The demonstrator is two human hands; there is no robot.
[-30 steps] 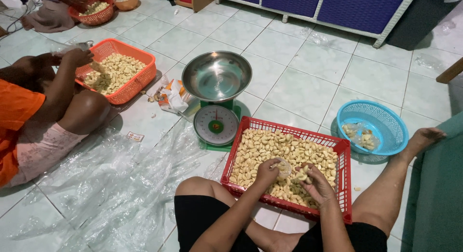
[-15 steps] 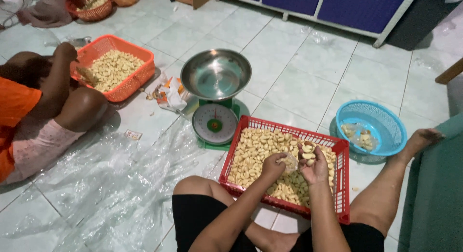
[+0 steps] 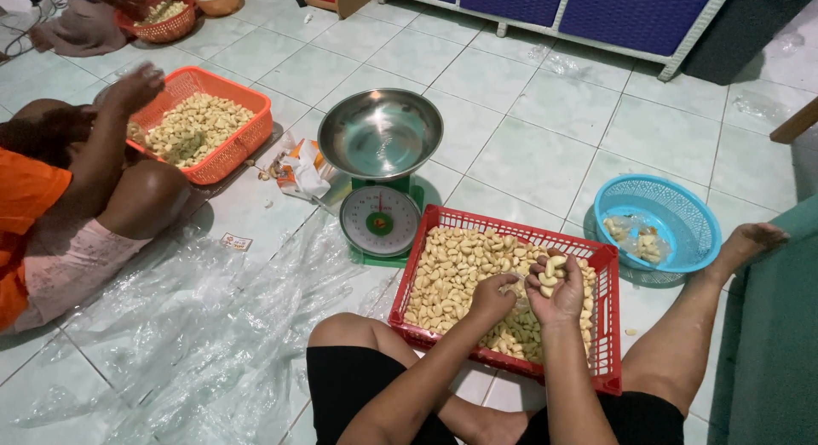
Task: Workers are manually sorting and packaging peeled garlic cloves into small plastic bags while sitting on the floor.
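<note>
While the person sits on the tiled floor (image 3: 545,113) with legs spread around the red basket (image 3: 607,266), both hands work over it at lower centre of the frame. The right hand (image 3: 558,290) is cupped palm-up and closed around a small heap of peeled garlic cloves (image 3: 550,270), apparently so none spill. The left hand (image 3: 492,293) is curled shut beside it, touching the cloves in the basket; what it grips cannot be told. A green dial scale (image 3: 379,219) with a steel bowl (image 3: 380,134) stands just beyond the basket, within reach. A blue basket (image 3: 673,211) sits at right. At upper left, another person's hand (image 3: 132,87) hovers over an orange basket (image 3: 234,151) of cloves.
</note>
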